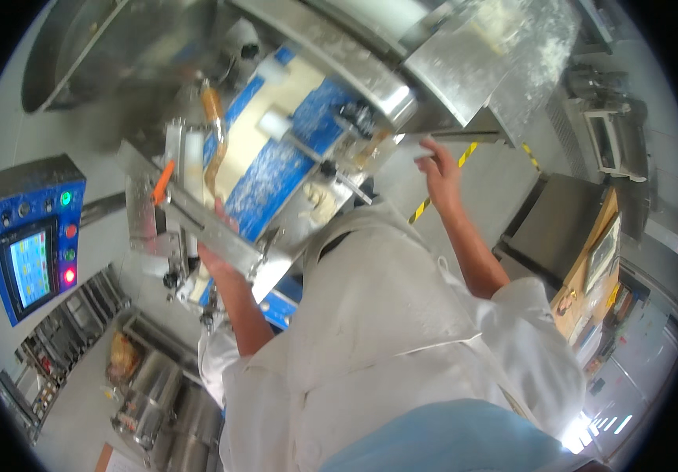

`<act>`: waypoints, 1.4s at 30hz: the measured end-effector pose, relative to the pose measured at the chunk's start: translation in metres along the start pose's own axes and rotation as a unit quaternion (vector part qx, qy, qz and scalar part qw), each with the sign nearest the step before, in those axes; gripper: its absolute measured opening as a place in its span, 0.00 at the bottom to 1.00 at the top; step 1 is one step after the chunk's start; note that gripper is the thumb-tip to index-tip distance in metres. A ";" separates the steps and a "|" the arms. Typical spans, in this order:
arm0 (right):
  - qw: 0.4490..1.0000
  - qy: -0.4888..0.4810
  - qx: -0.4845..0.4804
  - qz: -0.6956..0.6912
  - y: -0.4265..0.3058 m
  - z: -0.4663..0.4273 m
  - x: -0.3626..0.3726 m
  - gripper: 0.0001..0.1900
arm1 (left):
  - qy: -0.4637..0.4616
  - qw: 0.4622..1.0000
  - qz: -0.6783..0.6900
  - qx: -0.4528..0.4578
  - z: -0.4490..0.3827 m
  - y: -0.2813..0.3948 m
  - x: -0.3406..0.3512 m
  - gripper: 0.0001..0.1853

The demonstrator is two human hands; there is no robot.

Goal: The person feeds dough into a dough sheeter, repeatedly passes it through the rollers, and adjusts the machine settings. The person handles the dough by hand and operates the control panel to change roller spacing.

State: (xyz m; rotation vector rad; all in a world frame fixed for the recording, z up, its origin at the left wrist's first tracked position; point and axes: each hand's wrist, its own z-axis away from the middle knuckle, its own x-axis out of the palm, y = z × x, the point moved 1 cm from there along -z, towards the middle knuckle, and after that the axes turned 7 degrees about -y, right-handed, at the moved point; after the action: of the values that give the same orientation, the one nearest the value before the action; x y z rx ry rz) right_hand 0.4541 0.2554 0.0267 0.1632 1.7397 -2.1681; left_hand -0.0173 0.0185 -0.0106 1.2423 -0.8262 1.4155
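Observation:
A sheet of pale dough (250, 144) runs along a floured blue conveyor belt (274, 183). On the dough's left side lies a strand of brown filling (215, 168), below a tube nozzle (212, 106) with filling inside. My left hand (216, 259) reaches under a metal guard bar (215, 233), its fingertips beside the belt near the strand's lower end; the bar hides most of its grip. Raised off the belt's right side, my right hand (442, 174) is empty with loosely bent fingers apart. A white roller (274, 125) rests over the dough. Dough scraps (319, 200) lie on the metal side ledge.
An orange lever (163, 183) sticks up from the guard. At far left stands a blue control panel (35, 236) with lit buttons. A floured metal table (468, 71) is at upper right, above yellow-black floor tape (421, 209). Metal cylinders (156, 383) stand lower left.

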 end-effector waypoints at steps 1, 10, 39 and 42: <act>0.999 0.012 0.047 -0.020 -0.008 -0.008 -0.023 0.16 | -0.006 1.000 -0.024 -0.006 0.002 0.000 0.000 0.25; 0.977 -0.079 -0.199 -0.007 -0.238 -0.219 -0.147 0.24 | -0.007 0.994 -0.113 -0.001 0.017 -0.010 0.033 0.31; 0.947 -0.310 0.082 0.027 -0.240 -0.394 -0.019 0.37 | 0.268 0.618 -0.604 0.427 -0.053 -0.110 0.272 0.22; 0.900 -0.384 0.166 0.123 -0.241 -0.391 -0.029 0.50 | 0.238 0.632 -0.610 0.415 -0.065 -0.120 0.280 0.20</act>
State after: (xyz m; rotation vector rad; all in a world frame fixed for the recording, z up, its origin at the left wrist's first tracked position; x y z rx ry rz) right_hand 0.3479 0.6814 0.1647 -0.3346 0.8552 -1.9321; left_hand 0.1013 0.1777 0.2298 1.4440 1.0998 0.7653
